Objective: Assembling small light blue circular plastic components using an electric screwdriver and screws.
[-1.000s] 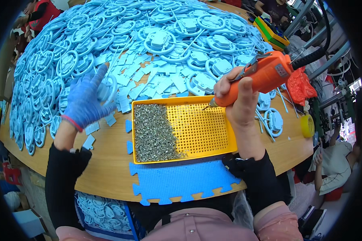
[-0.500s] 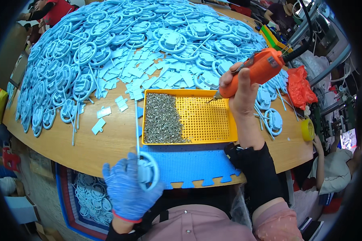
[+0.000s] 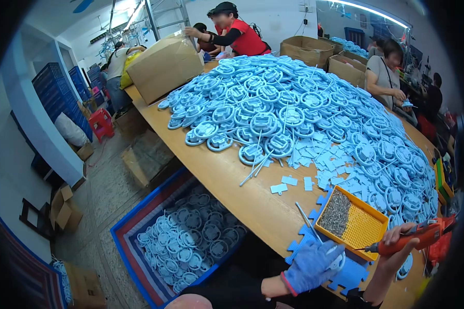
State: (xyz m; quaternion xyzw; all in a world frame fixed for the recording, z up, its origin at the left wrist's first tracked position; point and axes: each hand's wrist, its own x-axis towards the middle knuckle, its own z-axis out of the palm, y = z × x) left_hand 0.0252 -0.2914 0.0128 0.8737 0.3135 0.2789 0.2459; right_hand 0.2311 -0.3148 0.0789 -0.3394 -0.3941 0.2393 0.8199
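Note:
My left hand [image 3: 310, 265], in a blue glove, is closed on a light blue round plastic part [image 3: 337, 257] with a long thin stem. The glove covers much of its ring, over the blue foam mat [image 3: 351, 274]. My right hand [image 3: 394, 252], bare, grips an orange electric screwdriver [image 3: 423, 236], its tip pointing left over the near edge of the yellow tray [image 3: 368, 226]. Small metal screws [image 3: 336, 213] fill the tray's left part; the perforated right part is bare. Flat light blue plates [image 3: 279, 189] lie beyond the tray.
A big pile of light blue round parts [image 3: 263, 123] covers the table's far side. Below its left edge stands a blue-rimmed bin [image 3: 122, 247] holding more parts. A cardboard box [image 3: 162, 67] sits at the far left corner. Other people work behind and at the right.
The view has swung left, showing more of the room and bin. The screwdriver has come down from above the tray to its near edge. My left hand still holds the round part.

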